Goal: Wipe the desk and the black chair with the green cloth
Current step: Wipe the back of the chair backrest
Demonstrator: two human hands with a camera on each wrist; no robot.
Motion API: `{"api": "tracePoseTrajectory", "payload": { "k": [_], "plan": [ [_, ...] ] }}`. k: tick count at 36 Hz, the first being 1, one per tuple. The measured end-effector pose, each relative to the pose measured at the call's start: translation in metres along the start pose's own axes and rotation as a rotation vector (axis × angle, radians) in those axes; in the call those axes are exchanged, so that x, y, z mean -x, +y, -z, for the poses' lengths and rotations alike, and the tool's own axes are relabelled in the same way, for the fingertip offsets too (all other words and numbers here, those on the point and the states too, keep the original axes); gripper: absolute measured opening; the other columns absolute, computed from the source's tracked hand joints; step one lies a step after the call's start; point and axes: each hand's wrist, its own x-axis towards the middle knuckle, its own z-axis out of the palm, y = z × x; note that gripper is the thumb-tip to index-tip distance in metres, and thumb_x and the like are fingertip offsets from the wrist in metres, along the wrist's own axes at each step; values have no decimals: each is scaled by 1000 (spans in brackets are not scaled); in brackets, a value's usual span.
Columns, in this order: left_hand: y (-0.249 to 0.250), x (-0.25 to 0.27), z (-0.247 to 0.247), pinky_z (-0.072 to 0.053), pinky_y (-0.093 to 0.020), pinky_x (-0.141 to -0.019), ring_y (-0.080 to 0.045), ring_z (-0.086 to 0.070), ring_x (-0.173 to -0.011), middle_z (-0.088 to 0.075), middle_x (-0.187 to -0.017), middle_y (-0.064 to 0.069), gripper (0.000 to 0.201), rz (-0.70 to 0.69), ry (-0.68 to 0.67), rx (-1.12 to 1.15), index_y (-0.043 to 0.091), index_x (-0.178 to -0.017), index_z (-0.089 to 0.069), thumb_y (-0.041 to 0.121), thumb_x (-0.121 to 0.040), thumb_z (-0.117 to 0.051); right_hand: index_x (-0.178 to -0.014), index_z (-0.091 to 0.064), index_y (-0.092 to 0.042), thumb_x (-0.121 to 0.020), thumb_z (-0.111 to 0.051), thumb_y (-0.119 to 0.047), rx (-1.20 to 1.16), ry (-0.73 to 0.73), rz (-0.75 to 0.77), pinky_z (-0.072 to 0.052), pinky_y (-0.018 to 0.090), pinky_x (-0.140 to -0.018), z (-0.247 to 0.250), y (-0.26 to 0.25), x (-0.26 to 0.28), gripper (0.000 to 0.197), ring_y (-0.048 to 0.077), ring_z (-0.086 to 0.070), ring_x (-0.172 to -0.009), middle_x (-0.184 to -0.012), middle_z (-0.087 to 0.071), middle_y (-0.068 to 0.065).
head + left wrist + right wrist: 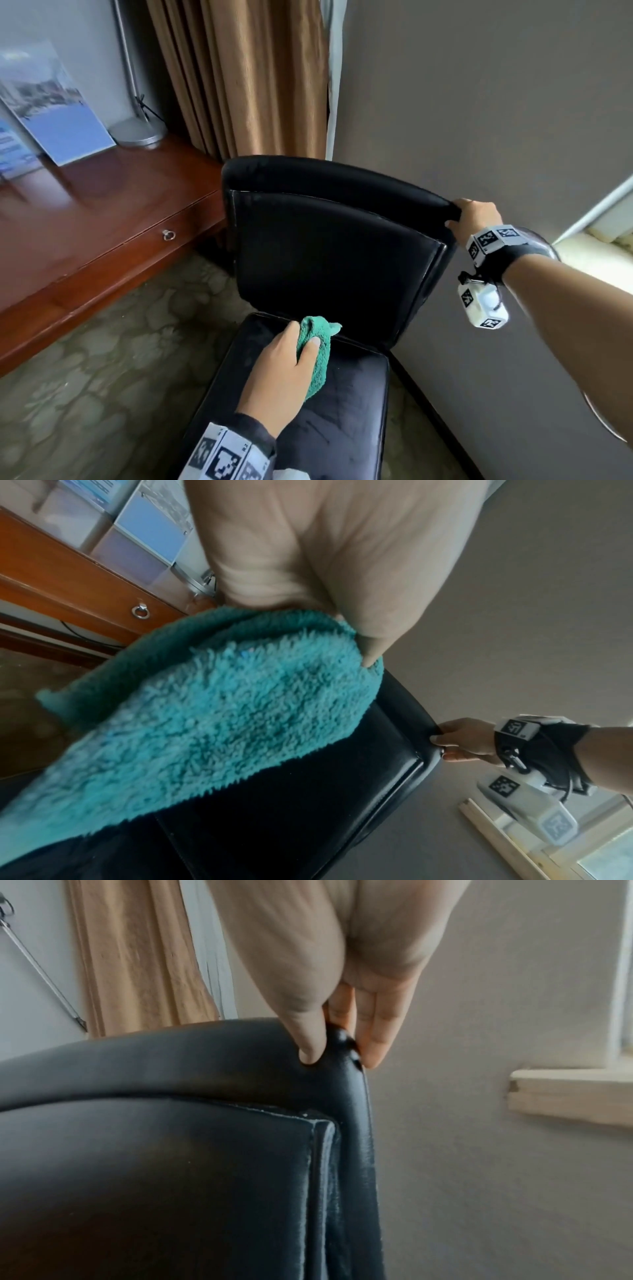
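The black leather chair (329, 246) stands between the desk and the grey wall, its backrest facing me. My left hand (291, 363) grips the bunched green cloth (317, 353) and holds it on the rear of the seat, just below the backrest. The fluffy cloth (212, 712) fills the left wrist view, held under my thumb. My right hand (474, 219) grips the top right corner of the backrest (339, 1047), thumb in front and fingers behind. The brown wooden desk (85, 219) lies to the left.
On the desk stand a leaning blue picture board (58, 113) and a round metal lamp base (137, 132). A drawer ring pull (168, 235) faces the chair. Brown curtains (246, 75) hang behind. A window sill (596, 240) is at the right. Patterned carpet (102, 377) covers the floor.
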Motion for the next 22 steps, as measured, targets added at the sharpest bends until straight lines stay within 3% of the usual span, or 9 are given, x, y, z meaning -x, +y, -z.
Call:
{"api": "tracePoseTrajectory", "payload": {
  "k": [3,8,12,15,18,22],
  "plan": [
    [-11,3,7,-40,-12,-63,1,-54,-87,-57,-97,11,17,-19,-28,1,22,-92,-47,35,-99,-39,-122,-59,-9,-85,-65,-12,45,-12,-32,-45,35,-78,4,4,12,37,40,-61,-98,-109,-62,24],
    [-27,12,23,-38,-8,-59,7,-48,-84,-51,-98,16,17,-54,-56,-17,22,-100,-47,35,-100,-36,-124,-55,-5,-86,-62,-9,118,21,-106,-46,38,-76,6,14,39,39,42,-60,-97,-107,-61,27],
    [-38,20,36,-39,-19,-74,6,-46,-82,-49,-102,15,20,-82,-76,-10,20,-107,-48,35,-100,-38,-125,-52,-2,-87,-60,-7,186,22,-170,-43,37,-75,10,28,64,39,42,-58,-102,-110,-59,28],
    [-41,27,43,-39,-20,-77,6,-47,-83,-50,-100,15,19,-118,-92,-11,19,-106,-48,34,-100,-39,-116,-55,4,-83,-63,-2,200,65,-177,-45,39,-85,12,35,85,35,41,-57,-105,-113,-57,27],
    [-44,35,45,-41,-21,-79,-2,-50,-91,-49,-101,15,17,-154,-120,-10,21,-105,-46,35,-99,-39,-114,-55,3,-83,-62,-1,206,73,-243,-47,39,-78,16,44,108,32,42,-60,-98,-105,-61,27],
    [-50,45,43,-39,-8,-66,9,-47,-83,-48,-94,21,9,-205,-167,-8,27,-100,-43,35,-99,-39,-120,-51,2,-87,-60,-3,221,37,-348,-47,39,-73,18,54,139,35,42,-60,-98,-105,-60,27]
  ]
}}
